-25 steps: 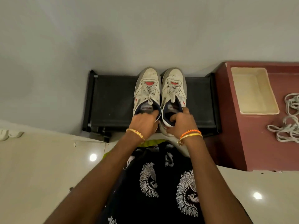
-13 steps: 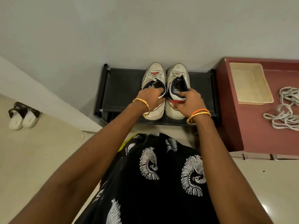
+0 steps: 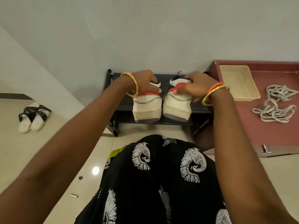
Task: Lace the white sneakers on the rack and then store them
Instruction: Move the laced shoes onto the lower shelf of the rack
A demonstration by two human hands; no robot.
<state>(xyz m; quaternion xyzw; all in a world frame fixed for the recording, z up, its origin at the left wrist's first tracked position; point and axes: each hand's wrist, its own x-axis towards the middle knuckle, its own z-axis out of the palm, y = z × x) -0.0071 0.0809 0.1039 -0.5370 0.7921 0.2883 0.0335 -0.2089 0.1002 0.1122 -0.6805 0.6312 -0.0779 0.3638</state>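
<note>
Two white sneakers with red and navy heel collars are held side by side in front of the black shoe rack, heels toward me. My left hand grips the left sneaker at its heel collar, thumb on the outside. My right hand grips the right sneaker the same way. Their toes and lacing are hidden behind my hands. A tangle of white laces lies on the maroon cabinet top at the right.
A cream plastic tray sits on the cabinet beside the rack. A pair of black-strapped white sandals lies on the tiled floor at the left. The grey wall stands directly behind the rack. Small bits lie on the floor near my left arm.
Both hands have pulled the sneakers by their heels toward me and raised them off the rack's top shelf, so the heels now face the camera.
</note>
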